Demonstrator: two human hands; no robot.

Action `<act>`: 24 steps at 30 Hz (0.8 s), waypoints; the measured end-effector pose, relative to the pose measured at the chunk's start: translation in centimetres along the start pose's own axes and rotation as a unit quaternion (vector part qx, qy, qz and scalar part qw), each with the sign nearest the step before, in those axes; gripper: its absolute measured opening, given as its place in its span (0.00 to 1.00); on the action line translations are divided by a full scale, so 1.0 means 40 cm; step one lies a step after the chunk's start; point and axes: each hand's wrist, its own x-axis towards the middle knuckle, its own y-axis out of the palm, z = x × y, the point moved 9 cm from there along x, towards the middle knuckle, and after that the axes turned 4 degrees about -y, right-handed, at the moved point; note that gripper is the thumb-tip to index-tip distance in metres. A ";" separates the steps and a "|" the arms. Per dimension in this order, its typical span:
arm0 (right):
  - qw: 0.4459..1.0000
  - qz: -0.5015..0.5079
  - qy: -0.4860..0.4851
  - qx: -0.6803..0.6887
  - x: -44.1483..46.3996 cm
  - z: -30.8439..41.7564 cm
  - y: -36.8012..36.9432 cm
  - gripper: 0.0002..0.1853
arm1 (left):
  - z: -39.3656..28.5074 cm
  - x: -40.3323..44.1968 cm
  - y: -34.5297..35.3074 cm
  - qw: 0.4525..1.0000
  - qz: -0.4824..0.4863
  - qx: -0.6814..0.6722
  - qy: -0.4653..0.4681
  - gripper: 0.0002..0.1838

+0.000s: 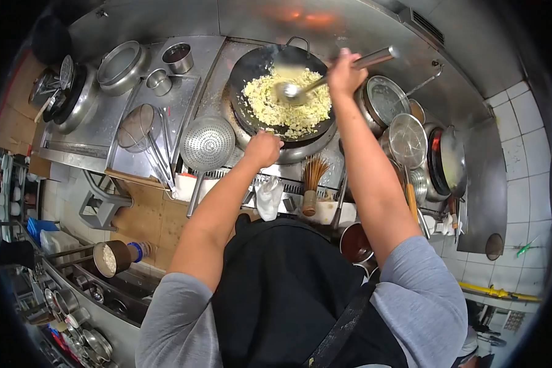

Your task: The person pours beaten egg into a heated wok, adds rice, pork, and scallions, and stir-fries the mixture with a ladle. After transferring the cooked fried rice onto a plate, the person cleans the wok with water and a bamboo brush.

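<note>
Head view: one dark wok (246,69), seated upright on a metal burner ring (303,153), with a loop handle (299,38) standing at its far rim. Contents: a loose yellow-and-white mixture (270,110), apparently rice with egg, spread over the wok's middle and up its near wall, with scattered grains near the rim. One long-handled steel ladle (290,92), its bowl down in the mixture, its handle rising to the right. Right hand (346,76): fingers closed narrowly round the ladle's handle, the far end of which projects beyond the fist. Left hand (263,149): at the wok's near rim, fingers curled; what they close on is hidden, so the grip cannot be told. Nearby: a perforated skimmer (207,144), left of the wok; a white cloth (268,198) just beside a bamboo brush (313,175), both on the near side; a wire strainer (407,141), to the right. Handling notes, by judgement: the ladle is best worked low along the curved wall, turning the mixture from beneath and breaking clumps with the back of its bowl; strokes at the crowded near side want to be short, lest grains spill; the wok wants steadying against each push, with the left fingers clear of hot metal.
</note>
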 end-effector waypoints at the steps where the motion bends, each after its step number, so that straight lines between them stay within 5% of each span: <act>1: 0.998 0.034 0.024 0.036 -0.035 -0.015 0.023 0.17 | -0.004 -0.004 -0.008 1.000 -0.011 -0.005 0.013 0.16; 2: 0.999 0.032 0.023 0.037 -0.031 0.032 0.013 0.17 | -0.011 -0.015 -0.015 1.000 -0.013 -0.004 0.015 0.16; 5: 0.922 0.225 0.259 0.181 -0.004 0.190 0.085 0.14 | -0.101 -0.122 -0.115 0.998 -0.063 -0.015 0.012 0.16; 9: 0.868 0.327 0.322 0.189 0.053 0.304 0.081 0.14 | -0.299 -0.284 -0.299 0.996 -0.075 -0.030 0.046 0.16; 11: 0.919 0.277 0.255 0.118 0.047 0.318 0.083 0.15 | -0.282 -0.226 -0.280 0.995 -0.082 -0.025 0.041 0.15; 12: 0.953 0.253 0.168 -0.003 0.022 0.320 0.081 0.15 | -0.263 -0.191 -0.262 0.994 -0.096 -0.020 0.038 0.15; 14: 0.977 0.212 -0.013 -0.022 -0.011 0.215 0.133 0.14 | -0.171 -0.155 -0.091 0.994 -0.094 -0.018 0.048 0.14; 18: 0.985 0.130 -0.113 -0.003 0.078 0.361 0.115 0.16 | -0.086 -0.275 0.078 0.998 0.063 -0.004 0.001 0.16; 20: 0.987 0.133 -0.013 0.092 0.127 0.462 0.093 0.15 | -0.092 -0.368 0.076 0.971 0.232 -0.036 -0.052 0.15; 22: 0.983 0.127 0.015 0.132 0.094 0.634 0.052 0.15 | -0.170 -0.359 -0.038 0.978 0.201 -0.042 -0.016 0.15; 24: 0.977 0.141 0.053 0.152 0.061 0.585 0.056 0.15 | -0.227 -0.306 -0.134 0.988 0.141 -0.064 0.017 0.14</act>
